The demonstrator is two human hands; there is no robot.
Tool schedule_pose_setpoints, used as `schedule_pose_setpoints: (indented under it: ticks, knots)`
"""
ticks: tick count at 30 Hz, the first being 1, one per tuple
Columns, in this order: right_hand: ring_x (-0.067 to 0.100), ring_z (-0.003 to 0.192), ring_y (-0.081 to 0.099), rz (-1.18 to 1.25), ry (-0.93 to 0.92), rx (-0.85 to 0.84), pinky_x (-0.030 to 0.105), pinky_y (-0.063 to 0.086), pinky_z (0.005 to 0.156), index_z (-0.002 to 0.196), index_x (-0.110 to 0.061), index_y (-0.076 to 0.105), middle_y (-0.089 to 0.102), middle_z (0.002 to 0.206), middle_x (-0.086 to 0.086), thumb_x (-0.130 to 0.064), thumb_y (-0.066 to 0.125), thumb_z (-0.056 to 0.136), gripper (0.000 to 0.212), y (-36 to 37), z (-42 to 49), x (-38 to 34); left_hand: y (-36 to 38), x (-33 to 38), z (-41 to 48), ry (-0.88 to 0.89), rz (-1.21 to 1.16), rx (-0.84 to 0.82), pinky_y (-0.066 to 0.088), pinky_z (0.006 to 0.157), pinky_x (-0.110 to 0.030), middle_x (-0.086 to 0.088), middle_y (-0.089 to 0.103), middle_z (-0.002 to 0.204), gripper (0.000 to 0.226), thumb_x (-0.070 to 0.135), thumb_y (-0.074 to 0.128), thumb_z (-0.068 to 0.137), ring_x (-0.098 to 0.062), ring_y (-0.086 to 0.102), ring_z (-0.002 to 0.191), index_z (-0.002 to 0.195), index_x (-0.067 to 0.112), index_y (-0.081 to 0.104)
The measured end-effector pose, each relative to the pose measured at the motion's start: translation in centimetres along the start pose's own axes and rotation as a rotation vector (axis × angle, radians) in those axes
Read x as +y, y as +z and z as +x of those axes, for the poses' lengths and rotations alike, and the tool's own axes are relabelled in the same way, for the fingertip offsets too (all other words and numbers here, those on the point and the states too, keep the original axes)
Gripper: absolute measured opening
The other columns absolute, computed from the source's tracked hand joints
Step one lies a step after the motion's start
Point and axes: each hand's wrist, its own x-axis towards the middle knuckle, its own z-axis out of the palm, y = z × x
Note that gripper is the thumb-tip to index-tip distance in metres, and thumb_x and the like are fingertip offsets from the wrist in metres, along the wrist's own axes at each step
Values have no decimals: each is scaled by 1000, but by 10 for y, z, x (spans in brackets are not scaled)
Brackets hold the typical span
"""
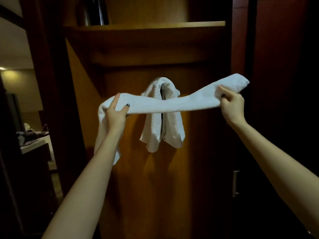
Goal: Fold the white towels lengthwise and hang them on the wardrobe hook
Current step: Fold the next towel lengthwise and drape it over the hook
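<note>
A white towel (pixel 172 102), folded into a long strip, stretches level across the open wardrobe. My left hand (pixel 117 111) grips its left part, and the loose end drops behind my forearm. My right hand (pixel 231 104) pinches it near the right end, which sticks out past my fingers. Behind the strip, a second white towel (pixel 164 133) with a waffle texture hangs draped on the wardrobe's back panel. The hook itself is hidden under that towel.
A wooden shelf (pixel 146 25) crosses the wardrobe above, with a dark object (pixel 93 11) standing on it. A dark door with a metal handle (pixel 235 183) stands at the right. At the left, a dim room shows a counter (pixel 32 147) with items.
</note>
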Motion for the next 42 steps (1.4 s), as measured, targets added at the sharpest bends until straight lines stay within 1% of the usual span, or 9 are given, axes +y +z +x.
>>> schedule_pose_setpoints:
  ticks: [5,9,18,24,26,29,34,39,42]
  knots:
    - [11,86,54,-78,-1,-29,18,41,71,110,-11,69,64,105,6,10,36,83,48,35,36,-1,10,8,61,48,76,-4,41,54,1,-12,37,144,51,13,62,92,-12,49,102,139,24,48]
    - [20,113,56,-102,-16,-3,22,46,85,140,-9,51,51,141,16,7,36,88,56,56,67,3,22,2,100,89,100,-26,38,55,5,-12,40,146,51,17,61,92,-12,46,109,140,25,47]
    - [24,137,41,-106,-112,104,23,31,110,139,-7,52,47,146,15,5,39,87,55,92,167,10,69,-2,191,167,53,16,38,77,-5,-6,49,140,51,24,63,90,-14,49,118,139,26,49]
    - [16,107,60,-48,-95,128,24,41,91,125,-7,62,63,116,6,3,40,83,49,123,223,28,93,-19,238,199,126,13,36,62,-3,-6,62,118,49,30,62,90,-9,54,93,137,36,50]
    - [8,65,50,-67,-88,128,29,38,66,102,-9,65,57,85,5,4,40,80,36,135,228,44,99,-32,243,187,132,11,38,62,-10,-8,64,113,48,29,62,90,-13,56,88,137,34,50]
    - [11,56,36,-84,-43,124,31,29,55,80,-7,54,43,68,4,1,37,77,19,147,219,74,107,-58,235,150,155,19,37,54,-8,-10,64,108,46,29,61,90,-11,56,76,135,35,52]
    - [12,71,51,-116,7,73,29,40,64,91,-31,54,50,89,-2,-2,39,84,34,154,191,115,119,-89,217,113,134,31,33,61,1,-8,57,131,44,31,59,92,-7,49,99,136,31,52]
    - [23,87,67,-106,158,78,28,55,70,137,-10,53,59,128,15,-5,39,92,47,164,158,145,123,-109,195,73,185,4,34,50,2,-15,56,129,39,34,49,98,-4,50,80,137,33,51]
    - [22,94,67,-46,195,90,13,51,63,142,-11,49,52,140,14,-6,38,95,48,163,157,153,122,-104,192,71,204,-38,45,70,-11,-18,51,137,39,34,45,99,-13,57,93,138,35,48]
